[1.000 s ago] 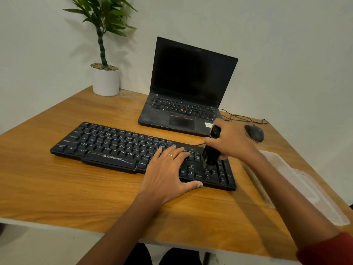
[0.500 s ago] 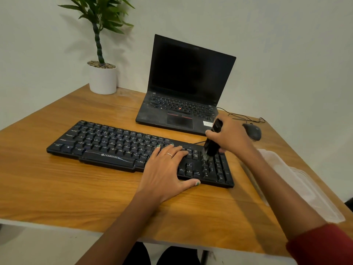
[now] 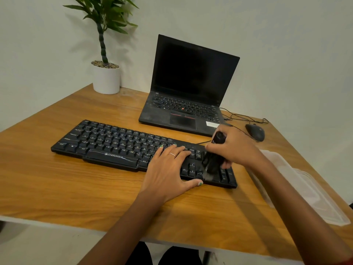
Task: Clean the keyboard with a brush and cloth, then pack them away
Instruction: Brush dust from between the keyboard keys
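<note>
I note my right hand (image 3: 236, 148) gripping the brush (image 3: 213, 161) on the keyboard (image 3: 114, 145) right end, left hand (image 3: 168, 173) flat on keys, clear plastic container (image 3: 305, 192) lying on counter (image 3: 57, 188) beside, contents indiscernible.

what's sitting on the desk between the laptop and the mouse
In the head view, only thin black cables cross the bare desk between the laptop and the mouse.

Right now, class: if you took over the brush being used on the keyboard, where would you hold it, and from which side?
Probably the black upper handle of the brush, from the right and above, as the right hand grips it. It stands nearly upright, bristles down on the keyboard, whose middle the left hand presses flat.
</note>
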Tool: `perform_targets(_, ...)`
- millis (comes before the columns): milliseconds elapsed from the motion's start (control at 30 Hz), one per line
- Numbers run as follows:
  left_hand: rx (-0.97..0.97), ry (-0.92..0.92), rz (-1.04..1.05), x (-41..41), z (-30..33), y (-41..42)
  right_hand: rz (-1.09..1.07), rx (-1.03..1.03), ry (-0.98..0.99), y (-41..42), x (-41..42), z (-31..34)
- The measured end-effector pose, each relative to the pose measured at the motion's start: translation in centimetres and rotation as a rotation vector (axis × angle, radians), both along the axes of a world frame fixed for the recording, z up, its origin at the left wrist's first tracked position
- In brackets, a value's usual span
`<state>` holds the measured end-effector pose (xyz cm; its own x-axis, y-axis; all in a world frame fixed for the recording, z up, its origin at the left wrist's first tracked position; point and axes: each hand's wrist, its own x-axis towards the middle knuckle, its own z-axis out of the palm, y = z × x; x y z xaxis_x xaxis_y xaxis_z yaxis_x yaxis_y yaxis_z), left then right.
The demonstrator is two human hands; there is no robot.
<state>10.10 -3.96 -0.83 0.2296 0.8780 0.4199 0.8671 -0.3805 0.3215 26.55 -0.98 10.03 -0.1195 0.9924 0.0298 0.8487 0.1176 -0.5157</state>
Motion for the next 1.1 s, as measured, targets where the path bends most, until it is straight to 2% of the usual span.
perform_targets(67, -0.001, 0.004, 0.001, 0.0, 0.0, 0.0, 0.04, -0.106, -0.04, -0.4, 0.2, 0.6)
perform_targets(100, 0.002, -0.004, 0.0, 0.0, 0.0, 0.0, 0.027, -0.083, -0.045, -0.4, 0.1, 0.6)
perform_targets(233, 0.011, -0.009, -0.003, 0.0, 0.0, 0.0, -0.081, 0.264, -0.16, -0.4, -0.3, -0.8)
perform_targets(400, 0.012, -0.005, 0.001, 0.0, 0.0, 0.0, 0.045, 0.009, -0.068, -0.6, -0.1, 0.2)
perform_targets(533, 0.014, -0.008, -0.001, 0.0, -0.1, 0.0, -0.047, 0.17, -0.119, -0.3, -0.2, -0.5)
perform_targets(667, 0.015, 0.001, -0.009, -0.1, -0.1, 0.1, 0.04, 0.027, 0.064, -0.4, -0.4, -0.4)
perform_targets(767, 0.01, 0.008, -0.002, -0.1, 0.0, 0.0, -0.059, 0.211, -0.028, 1.0, -0.4, -1.0)
perform_targets(833, 0.006, 0.008, 0.001, 0.0, 0.0, 0.0, -0.102, 0.361, -0.01, 1.9, -0.8, -2.1)
perform_targets(900, 0.001, 0.005, 0.001, 0.0, 0.0, 0.0, -0.088, 0.423, 0.014, 2.5, -0.9, -2.8)
perform_targets(967, -0.006, 0.005, -0.001, 0.0, 0.0, 0.0, -0.057, 0.309, 0.063, 2.9, -0.5, -2.3)
perform_targets(1033, -0.005, 0.003, 0.0, 0.0, 0.0, 0.0, 0.0, 0.061, 0.163, 3.2, -0.2, -1.1)
perform_targets(1067, -0.004, 0.0, 0.0, 0.0, 0.0, 0.0, 0.019, 0.003, 0.156, 3.3, -0.2, -0.7)
perform_targets(1100, -0.004, -0.001, 0.0, -0.1, 0.0, 0.0, 0.016, 0.031, 0.112, 3.5, -0.4, -0.7)
